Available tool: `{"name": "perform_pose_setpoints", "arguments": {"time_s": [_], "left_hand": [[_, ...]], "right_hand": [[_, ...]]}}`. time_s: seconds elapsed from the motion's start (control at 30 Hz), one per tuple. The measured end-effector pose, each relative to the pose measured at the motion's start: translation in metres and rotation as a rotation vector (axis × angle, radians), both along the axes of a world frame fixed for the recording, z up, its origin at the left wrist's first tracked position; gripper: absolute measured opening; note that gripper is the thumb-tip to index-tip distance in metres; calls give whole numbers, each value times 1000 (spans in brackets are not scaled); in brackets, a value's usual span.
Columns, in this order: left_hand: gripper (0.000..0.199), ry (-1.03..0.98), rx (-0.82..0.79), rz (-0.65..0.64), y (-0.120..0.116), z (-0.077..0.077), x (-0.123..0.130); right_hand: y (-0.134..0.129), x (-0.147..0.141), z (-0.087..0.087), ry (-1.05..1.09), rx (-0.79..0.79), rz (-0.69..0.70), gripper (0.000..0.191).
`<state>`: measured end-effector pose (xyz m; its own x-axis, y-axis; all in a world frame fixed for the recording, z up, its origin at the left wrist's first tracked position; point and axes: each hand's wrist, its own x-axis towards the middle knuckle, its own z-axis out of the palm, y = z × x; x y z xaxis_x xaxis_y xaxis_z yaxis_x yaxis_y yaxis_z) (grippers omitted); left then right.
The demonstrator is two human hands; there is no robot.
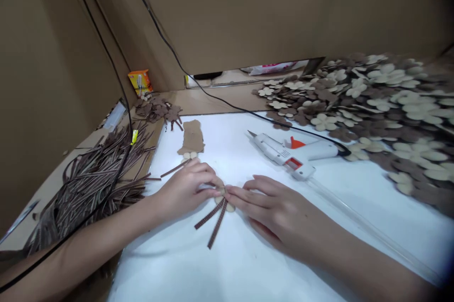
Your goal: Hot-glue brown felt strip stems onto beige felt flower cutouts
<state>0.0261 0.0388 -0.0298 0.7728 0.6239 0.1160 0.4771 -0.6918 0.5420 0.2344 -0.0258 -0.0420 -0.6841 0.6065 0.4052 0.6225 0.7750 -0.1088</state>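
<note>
Between my two hands a beige felt flower point(230, 207) lies on the white board point(170, 269), mostly covered by fingers. Two brown checked ribbon tails point(217, 228) fan out from it toward me. My left hand point(193, 183) pinches the flower's upper left part between thumb and index finger. From the right, my right hand point(273, 207) presses its fingertips together on the flower's other side. Just beyond my left hand lies another beige flower point(189, 155) with a ribbon strip point(174, 168), beside a torn piece of brown cardboard point(192, 136).
A white glue gun point(298, 150) lies right of centre, its black cable crossing the view. Beige and brown felt flowers point(383, 98) are heaped at the right. Many ribbon strips point(92, 179) pile up at the left, with an orange box point(140, 82) behind.
</note>
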Motion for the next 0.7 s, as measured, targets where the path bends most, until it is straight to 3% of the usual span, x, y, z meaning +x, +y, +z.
{"name": "perform_pose_setpoints", "arguments": {"time_s": [0.4, 0.7], "left_hand": [[10, -15, -62, 71, -4, -8, 3], [10, -55, -68, 58, 0, -13, 2]], "right_hand": [[15, 13, 4, -117, -6, 66, 29], [9, 12, -1, -115, -4, -19, 30]]}}
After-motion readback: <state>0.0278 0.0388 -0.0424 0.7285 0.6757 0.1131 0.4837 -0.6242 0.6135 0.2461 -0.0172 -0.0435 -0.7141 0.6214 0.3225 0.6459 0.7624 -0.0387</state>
